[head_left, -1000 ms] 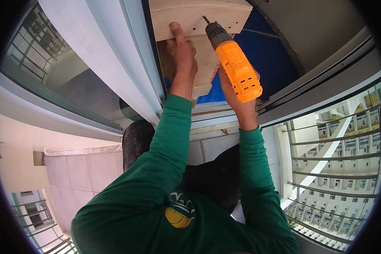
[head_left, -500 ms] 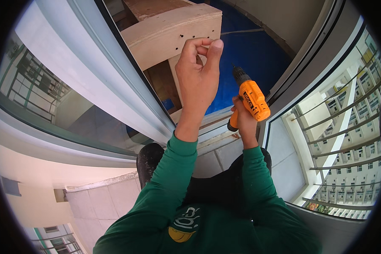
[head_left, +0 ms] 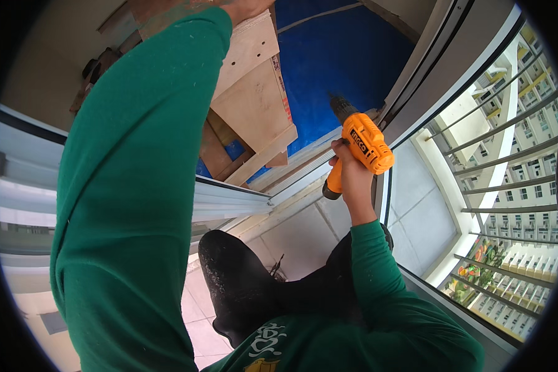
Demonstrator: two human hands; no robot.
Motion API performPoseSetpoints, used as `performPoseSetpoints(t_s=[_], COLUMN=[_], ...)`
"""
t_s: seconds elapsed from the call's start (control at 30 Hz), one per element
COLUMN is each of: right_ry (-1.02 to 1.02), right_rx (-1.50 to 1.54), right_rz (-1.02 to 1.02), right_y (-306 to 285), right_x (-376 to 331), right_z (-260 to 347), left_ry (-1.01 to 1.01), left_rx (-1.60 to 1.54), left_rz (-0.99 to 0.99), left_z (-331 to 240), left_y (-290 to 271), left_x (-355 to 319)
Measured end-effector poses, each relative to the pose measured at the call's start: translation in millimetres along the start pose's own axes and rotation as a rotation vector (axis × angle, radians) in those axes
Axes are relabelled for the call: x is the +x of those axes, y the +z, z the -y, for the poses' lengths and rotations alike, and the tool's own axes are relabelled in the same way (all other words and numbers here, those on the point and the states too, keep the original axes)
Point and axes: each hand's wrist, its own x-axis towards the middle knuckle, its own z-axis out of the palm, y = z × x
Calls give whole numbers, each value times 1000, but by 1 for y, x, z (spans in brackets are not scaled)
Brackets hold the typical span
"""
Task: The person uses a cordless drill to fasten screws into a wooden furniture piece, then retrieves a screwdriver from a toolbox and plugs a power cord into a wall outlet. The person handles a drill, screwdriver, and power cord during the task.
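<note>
The right hand (head_left: 351,177) is wrapped tight around the orange drill (head_left: 361,147) (its tip points up). The left hand (head_left: 248,7) is up on the wood box (head_left: 254,105); I cannot tell its grip.

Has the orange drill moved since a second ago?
Yes. The orange drill in the right hand has dropped away from the wooden box, which it was pressed against; it now sits lower and right of the box.
</note>
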Motion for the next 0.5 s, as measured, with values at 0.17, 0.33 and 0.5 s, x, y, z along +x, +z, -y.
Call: performPoseSetpoints(t_s=[0.17,0.33,0.5], right_ry=[184,287,392], right_rx=[-55,-33,-146], right_rz=[-231,-355,-383], right_y=[3,-10,-31], right_x=[-8,-29,-105], right_z=[-11,-27,-26], left_ry=[-105,-52,-99], left_rx=[-169,-229,-212], left_rz=[236,94,193], left_z=[40,44,37], left_y=[54,82,68], left_x=[23,46,39])
